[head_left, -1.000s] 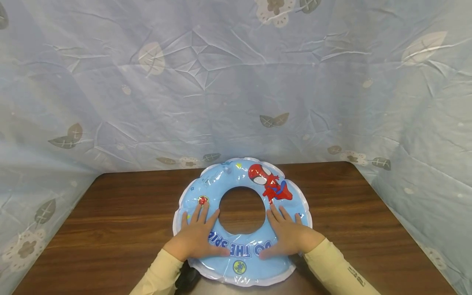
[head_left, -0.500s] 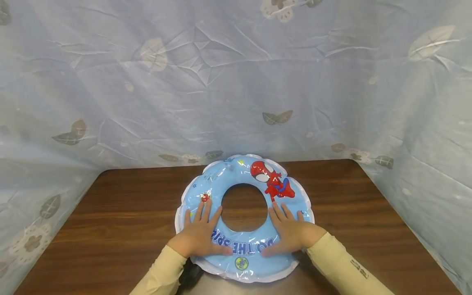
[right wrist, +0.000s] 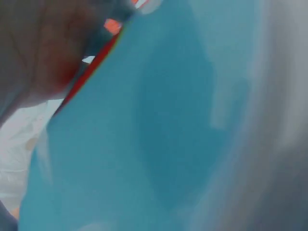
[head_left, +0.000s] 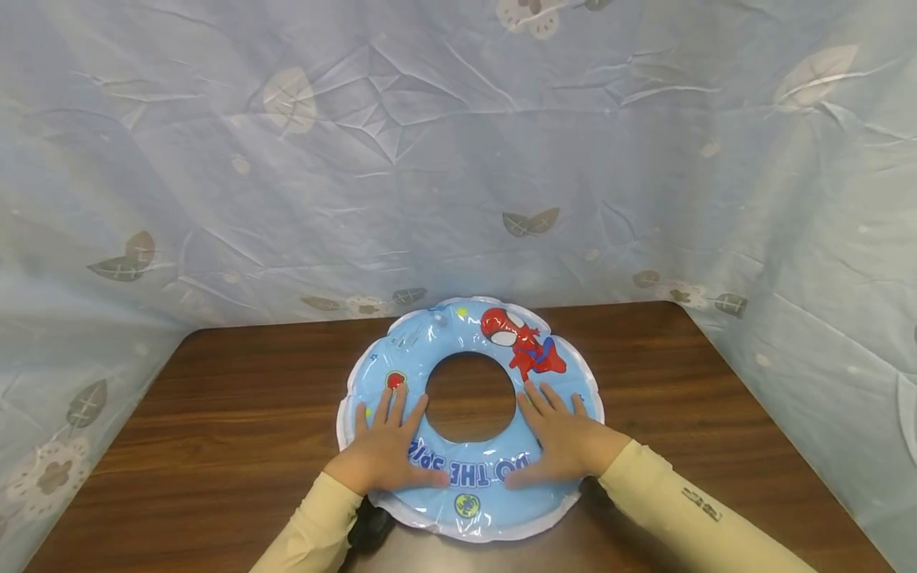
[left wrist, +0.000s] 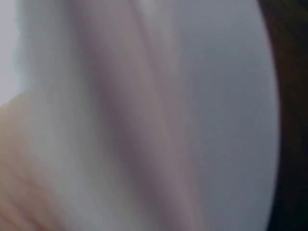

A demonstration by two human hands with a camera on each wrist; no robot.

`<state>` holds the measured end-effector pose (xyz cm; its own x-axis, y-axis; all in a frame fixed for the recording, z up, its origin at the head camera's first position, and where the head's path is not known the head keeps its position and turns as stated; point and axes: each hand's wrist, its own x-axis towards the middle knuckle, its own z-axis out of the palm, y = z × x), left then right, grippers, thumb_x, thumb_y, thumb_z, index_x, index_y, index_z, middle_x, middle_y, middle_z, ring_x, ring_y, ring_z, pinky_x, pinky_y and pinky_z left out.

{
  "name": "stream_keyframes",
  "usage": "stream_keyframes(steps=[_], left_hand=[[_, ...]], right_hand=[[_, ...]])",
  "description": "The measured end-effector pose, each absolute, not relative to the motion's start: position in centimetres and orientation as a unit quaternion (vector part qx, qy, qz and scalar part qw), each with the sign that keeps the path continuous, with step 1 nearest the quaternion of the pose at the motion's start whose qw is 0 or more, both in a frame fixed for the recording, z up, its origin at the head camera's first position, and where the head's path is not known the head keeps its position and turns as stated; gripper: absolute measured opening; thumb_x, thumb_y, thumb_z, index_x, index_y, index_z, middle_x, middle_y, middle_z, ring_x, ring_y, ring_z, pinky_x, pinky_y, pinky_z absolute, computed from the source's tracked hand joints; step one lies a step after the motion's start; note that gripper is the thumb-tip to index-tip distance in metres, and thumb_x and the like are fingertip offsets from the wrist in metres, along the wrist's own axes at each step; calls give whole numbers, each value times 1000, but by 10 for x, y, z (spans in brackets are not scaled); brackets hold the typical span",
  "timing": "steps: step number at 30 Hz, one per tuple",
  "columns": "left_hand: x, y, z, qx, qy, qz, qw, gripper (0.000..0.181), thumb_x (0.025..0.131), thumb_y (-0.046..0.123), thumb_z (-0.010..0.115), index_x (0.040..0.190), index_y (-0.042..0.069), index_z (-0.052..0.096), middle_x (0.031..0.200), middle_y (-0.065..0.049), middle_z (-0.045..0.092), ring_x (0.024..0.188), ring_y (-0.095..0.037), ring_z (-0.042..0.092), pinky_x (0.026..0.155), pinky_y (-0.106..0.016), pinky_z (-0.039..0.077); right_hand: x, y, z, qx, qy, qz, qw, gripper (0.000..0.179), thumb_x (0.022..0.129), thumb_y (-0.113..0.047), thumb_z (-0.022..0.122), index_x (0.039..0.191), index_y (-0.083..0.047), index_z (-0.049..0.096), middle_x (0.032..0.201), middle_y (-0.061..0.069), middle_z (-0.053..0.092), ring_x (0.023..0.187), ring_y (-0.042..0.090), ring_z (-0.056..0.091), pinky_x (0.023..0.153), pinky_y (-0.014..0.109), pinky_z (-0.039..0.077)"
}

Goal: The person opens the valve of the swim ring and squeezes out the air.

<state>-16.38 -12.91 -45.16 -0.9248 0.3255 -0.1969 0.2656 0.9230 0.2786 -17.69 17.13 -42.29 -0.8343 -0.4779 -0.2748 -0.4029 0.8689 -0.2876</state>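
An inflated light-blue swim ring (head_left: pixel 430 334) with a white scalloped edge lies flat on a brown wooden table (head_left: pixel 236 398). Printed on it are a red cartoon figure, stars and blue lettering that reads upside down from here. My left hand (head_left: pixel 383 450) rests on the ring's near left part, fingers spread and straight. On the near right part lies my right hand (head_left: pixel 566 442), its fingers likewise spread. The left wrist view is filled by the ring's pale edge (left wrist: pixel 231 115), blurred. In the right wrist view, the ring's blue surface (right wrist: pixel 110 159) fills most of the picture.
A pale blue curtain (head_left: pixel 458 175) with leaf and flower prints hangs behind the table and along both sides. Part of a black object (head_left: pixel 370 527) shows under the left wrist, at the ring's near left edge.
Both hands stay in place on the swim ring, which keeps its position on the table. The head view shifts slightly.
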Motion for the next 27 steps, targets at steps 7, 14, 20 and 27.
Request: stream_keyframes(steps=[7,14,20,27], left_hand=[[-165,-127,-454,150,974,125,115,126,72,82,71,166,13,23,171,-25,4,157,-47,0,115,-79,2],[-165,-128,-454,149,974,129,108,124,72,80,73,165,12,26,171,-26,7,157,-49,2,115,-79,1],[-164,-128,-452,148,975,128,106,124,73,81,73,164,12,27,171,-26,7,157,-49,3,114,-80,3],[-164,-128,-451,153,974,130,102,123,73,81,73,164,11,28,171,-26,7,156,-50,3,114,-80,4]], right_hand=[[-186,180,-430,-260,954,-99,111,125,76,-82,65,165,-7,21,174,14,10,158,43,4,119,74,2],[-187,171,-433,-312,941,-73,113,122,77,-87,59,166,-12,22,174,12,8,159,42,1,119,73,0],[-187,162,-434,-291,942,-44,159,124,74,-88,60,167,-16,19,175,9,8,160,39,0,120,72,-1],[-189,157,-434,-265,947,-29,179,131,71,-88,64,166,-11,18,175,7,8,160,37,2,120,71,2]])
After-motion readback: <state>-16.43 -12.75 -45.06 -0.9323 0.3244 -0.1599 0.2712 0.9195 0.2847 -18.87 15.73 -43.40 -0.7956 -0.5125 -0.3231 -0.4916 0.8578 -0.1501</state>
